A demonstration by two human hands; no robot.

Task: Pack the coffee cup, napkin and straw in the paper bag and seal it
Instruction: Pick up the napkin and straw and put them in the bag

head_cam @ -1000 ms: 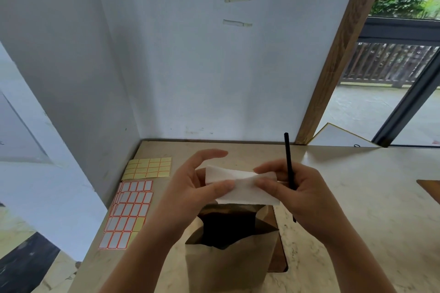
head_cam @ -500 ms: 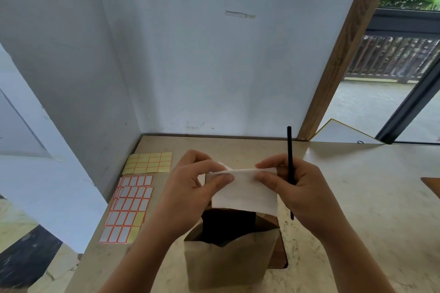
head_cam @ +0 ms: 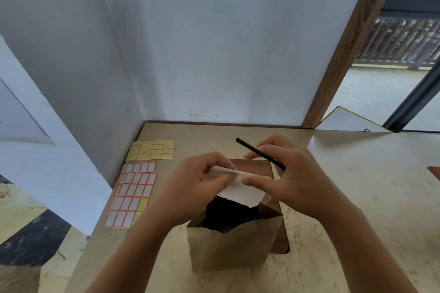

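A brown paper bag (head_cam: 228, 247) stands upright and open on the table in front of me; its inside is dark, so I cannot make out the coffee cup. Over the bag's mouth I hold a folded white napkin (head_cam: 240, 191), its lower edge hanging into the opening. My left hand (head_cam: 197, 188) pinches the napkin's left end. My right hand (head_cam: 292, 178) pinches its right end and also grips a thin black straw (head_cam: 259, 153), which is tilted with its tip pointing up and left.
Sheets of red-bordered white labels (head_cam: 133, 194) and yellow labels (head_cam: 152, 150) lie on the table to the left. White walls close the back and left. A dark wooden board (head_cam: 282, 231) lies under the bag. A wooden post (head_cam: 342, 59) rises at back right.
Both hands have lowered the napkin into the bag's mouth. The straw has swung from upright to slanting up-left. The view has tilted downward.
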